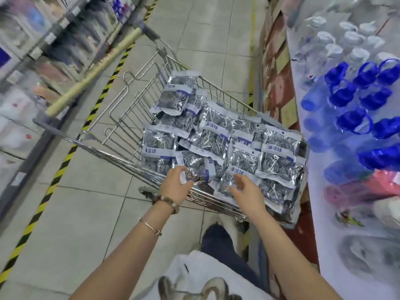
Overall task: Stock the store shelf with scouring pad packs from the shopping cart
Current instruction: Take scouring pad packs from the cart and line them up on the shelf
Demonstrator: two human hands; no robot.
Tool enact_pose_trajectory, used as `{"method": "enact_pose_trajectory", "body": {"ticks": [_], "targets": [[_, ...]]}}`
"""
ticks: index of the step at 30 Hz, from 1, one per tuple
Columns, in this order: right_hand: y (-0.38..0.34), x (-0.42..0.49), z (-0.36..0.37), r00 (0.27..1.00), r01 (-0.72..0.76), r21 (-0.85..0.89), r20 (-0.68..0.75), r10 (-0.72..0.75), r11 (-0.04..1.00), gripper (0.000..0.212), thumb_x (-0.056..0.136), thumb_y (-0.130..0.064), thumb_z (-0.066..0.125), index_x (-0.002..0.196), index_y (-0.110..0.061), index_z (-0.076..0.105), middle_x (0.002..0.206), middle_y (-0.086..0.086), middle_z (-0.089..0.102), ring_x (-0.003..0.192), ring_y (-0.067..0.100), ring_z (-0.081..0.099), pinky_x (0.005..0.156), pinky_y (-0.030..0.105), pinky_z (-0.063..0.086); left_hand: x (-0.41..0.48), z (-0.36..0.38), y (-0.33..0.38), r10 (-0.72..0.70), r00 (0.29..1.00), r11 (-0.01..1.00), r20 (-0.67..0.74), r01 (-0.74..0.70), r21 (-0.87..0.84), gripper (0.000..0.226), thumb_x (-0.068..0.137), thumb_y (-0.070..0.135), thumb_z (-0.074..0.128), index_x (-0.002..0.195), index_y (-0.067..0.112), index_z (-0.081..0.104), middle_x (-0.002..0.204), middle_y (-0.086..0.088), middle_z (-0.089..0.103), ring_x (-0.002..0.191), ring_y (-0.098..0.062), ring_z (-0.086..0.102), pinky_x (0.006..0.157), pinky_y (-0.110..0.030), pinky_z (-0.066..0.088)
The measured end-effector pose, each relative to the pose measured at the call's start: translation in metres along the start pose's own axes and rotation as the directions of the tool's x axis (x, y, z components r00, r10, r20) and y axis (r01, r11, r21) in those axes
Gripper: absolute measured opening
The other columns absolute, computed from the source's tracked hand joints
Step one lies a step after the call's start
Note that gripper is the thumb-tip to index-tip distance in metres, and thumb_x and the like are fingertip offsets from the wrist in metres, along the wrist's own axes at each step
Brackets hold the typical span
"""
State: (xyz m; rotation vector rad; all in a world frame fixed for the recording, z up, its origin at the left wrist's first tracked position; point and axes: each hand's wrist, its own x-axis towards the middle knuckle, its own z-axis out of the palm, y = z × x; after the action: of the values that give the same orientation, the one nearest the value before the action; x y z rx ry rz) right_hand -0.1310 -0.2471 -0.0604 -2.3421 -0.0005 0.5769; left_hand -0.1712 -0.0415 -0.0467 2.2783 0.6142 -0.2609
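Fingers (176,172) of left hand (176,187) curled round a pack (195,167) in cart (97,150), lower centre; right hand (246,192) spread over another. Pickup step; next, firm grip, lift clear.

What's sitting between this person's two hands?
In the head view, scouring pad packs lie between the left hand and the right hand, piled in the shopping cart. The left hand pinches one of them.

Grey tiled floor (86,213) with a yellow-and-black striped line (62,167) beside blurred shelving (32,50) on the left
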Motion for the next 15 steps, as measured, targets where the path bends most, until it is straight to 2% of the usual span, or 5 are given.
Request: {"method": "enact_pose_trajectory", "body": {"ticks": [2,6,8,11,15], "targets": [[-0.007,0.021,0.0,1.0,0.004,0.033,0.01,-0.004,0.999,0.047,0.092,-0.027,0.058,0.136,-0.018,0.045,0.133,-0.002,0.054,0.113,0.016,0.055,0.096,0.036,0.047,0.018,-0.004,0.001,-0.009,1.0,1.0,0.004,0.009,-0.02,0.046,0.085,0.026,0.06,0.129,0.018,0.046,0.133,-0.004,0.046,0.113,-0.019,0.051,0.091,-0.028,0.042],[-0.022,0.066,-0.004,0.999,-0.016,0.088,0.04,0.013,0.996,0.046,0.093,-0.021,0.055,0.137,-0.019,0.043,0.132,-0.003,0.053,0.094,0.009,0.056,0.079,0.022,0.047,0.06,-0.01,0.011,-0.03,0.999,1.0,-0.017,0.03,-0.009,0.047,0.085,0.028,0.06,0.13,0.019,0.045,0.132,-0.002,0.046,0.114,-0.019,0.049,0.093,-0.031,0.042],[-0.027,0.089,-0.008,0.999,-0.023,0.084,0.04,0.02,0.996,0.045,0.093,-0.022,0.056,0.136,-0.019,0.044,0.131,-0.003,0.055,0.093,0.012,0.06,0.081,0.027,0.051,0.082,-0.014,0.018,-0.047,0.998,0.999,-0.037,0.048,0.009,0.046,0.086,0.028,0.06,0.129,0.018,0.046,0.131,-0.003,0.048,0.112,-0.018,0.05,0.091,-0.032,0.045],[-0.032,0.12,-0.013,0.994,-0.07,0.085,0.085,0.063,0.994,0.043,0.094,-0.023,0.055,0.135,-0.016,0.045,0.128,-0.001,0.055,0.097,0.022,0.064,0.07,0.025,0.053,0.112,-0.023,0.033,-0.079,0.996,0.996,-0.052,0.08,0.025,0.049,0.087,0.025,0.059,0.132,0.014,0.043,0.129,-0.006,0.048,0.114,-0.021,0.049,0.092,-0.034,0.043],[-0.036,0.156,-0.015,0.987,-0.138,0.158,0.108,0.122,0.978,0.05,0.093,-0.027,0.056,0.139,-0.015,0.04,0.133,0.004,0.053,0.106,0.022,0.059,0.087,0.041,0.051,0.152,-0.039,0.044,-0.098,0.988,0.993,-0.115,0.105,0.051,0.048,0.089,0.024,0.056,0.134,0.015,0.041,0.134,-0.006,0.046,0.1,-0.013,0.051,0.082,-0.027,0.044]]}}
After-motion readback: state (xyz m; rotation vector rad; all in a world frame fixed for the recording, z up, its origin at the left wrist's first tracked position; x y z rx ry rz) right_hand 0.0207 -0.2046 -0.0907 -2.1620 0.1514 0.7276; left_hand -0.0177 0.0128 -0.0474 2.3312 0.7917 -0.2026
